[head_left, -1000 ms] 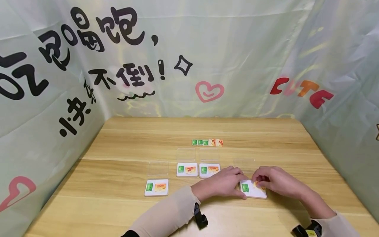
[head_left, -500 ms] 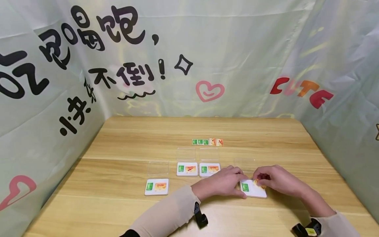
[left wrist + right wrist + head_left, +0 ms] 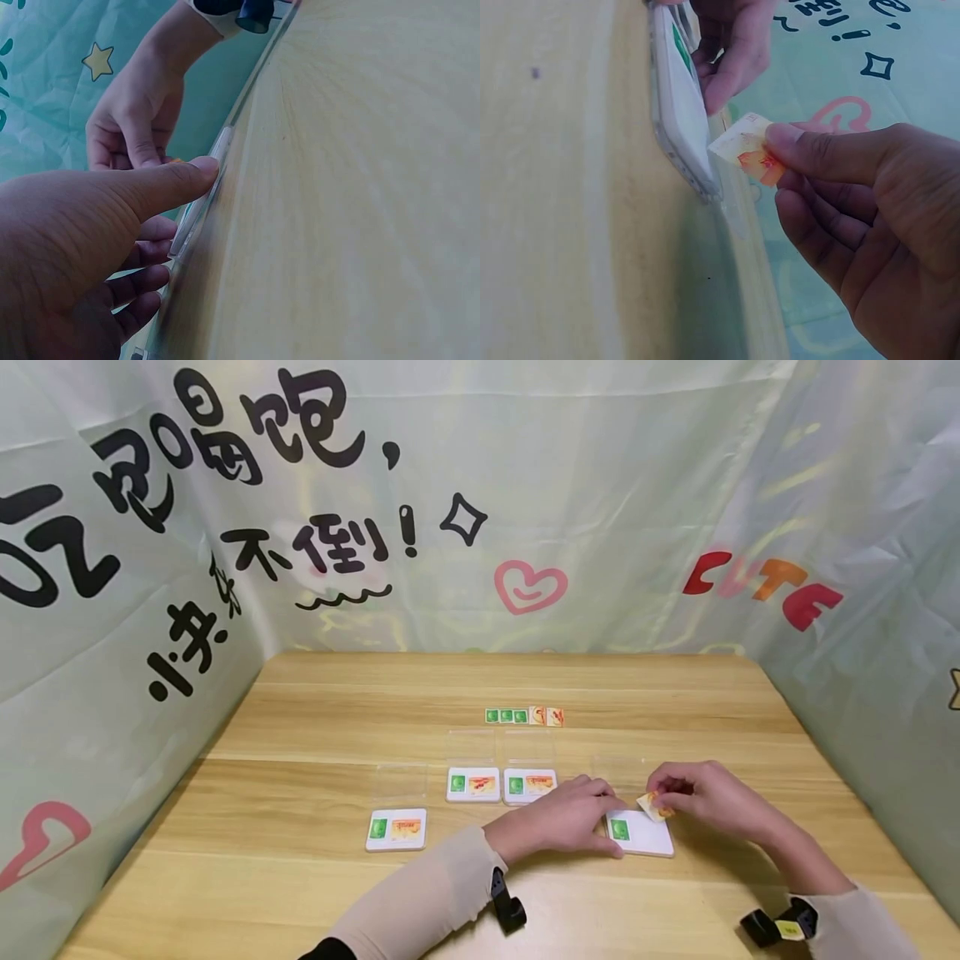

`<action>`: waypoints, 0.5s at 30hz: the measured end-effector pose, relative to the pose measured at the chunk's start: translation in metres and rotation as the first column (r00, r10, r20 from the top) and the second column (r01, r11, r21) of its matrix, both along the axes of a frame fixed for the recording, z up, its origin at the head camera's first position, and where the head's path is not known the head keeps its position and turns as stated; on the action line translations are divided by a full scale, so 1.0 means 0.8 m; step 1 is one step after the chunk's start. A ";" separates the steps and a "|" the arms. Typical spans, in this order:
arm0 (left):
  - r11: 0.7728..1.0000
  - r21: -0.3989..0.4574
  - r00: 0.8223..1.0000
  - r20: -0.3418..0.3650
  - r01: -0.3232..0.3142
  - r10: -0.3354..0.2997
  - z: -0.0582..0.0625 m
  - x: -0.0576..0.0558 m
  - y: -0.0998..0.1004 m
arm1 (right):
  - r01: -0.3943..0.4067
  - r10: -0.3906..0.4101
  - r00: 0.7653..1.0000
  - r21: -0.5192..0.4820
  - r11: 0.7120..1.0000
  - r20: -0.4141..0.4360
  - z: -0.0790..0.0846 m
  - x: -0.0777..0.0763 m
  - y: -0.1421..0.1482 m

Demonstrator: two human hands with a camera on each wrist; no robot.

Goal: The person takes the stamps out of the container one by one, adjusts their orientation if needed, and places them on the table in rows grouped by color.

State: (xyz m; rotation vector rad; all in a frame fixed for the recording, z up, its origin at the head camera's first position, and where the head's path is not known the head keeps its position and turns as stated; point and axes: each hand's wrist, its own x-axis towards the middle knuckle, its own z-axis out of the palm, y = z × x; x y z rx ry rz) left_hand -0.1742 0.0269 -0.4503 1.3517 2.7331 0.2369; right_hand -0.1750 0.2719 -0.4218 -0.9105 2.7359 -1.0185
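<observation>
My left hand [image 3: 567, 817] holds a flat white case [image 3: 647, 841] by its left end, thumb along the near edge and fingers at the far edge. On the case's left half is a green picture sticker [image 3: 619, 830]; its right half is plain white. My right hand [image 3: 701, 793] pinches a small orange-printed paper sticker [image 3: 649, 807] between thumb and fingers, over the far right corner of the case. In the right wrist view the sticker [image 3: 751, 150] is tilted, one pale corner pointing at the case [image 3: 681, 109].
Two similar cases, one [image 3: 473, 785] beside another [image 3: 529, 786], lie behind the left arm, with a third [image 3: 396, 830] further left. Each has a clear lid folded back and green and orange stickers. A row of small stickers [image 3: 521, 716] lies farther back on the wooden table [image 3: 337, 693].
My right hand has risen and drawn back slightly with the orange sticker, baring the case's right half. My left hand stays in place on the case.
</observation>
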 end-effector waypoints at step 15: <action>1.000 0.002 1.000 -0.008 0.009 -0.009 -0.004 -0.002 0.000 | 0.048 -0.054 0.996 -0.074 0.996 -0.072 0.004 -0.019 -0.015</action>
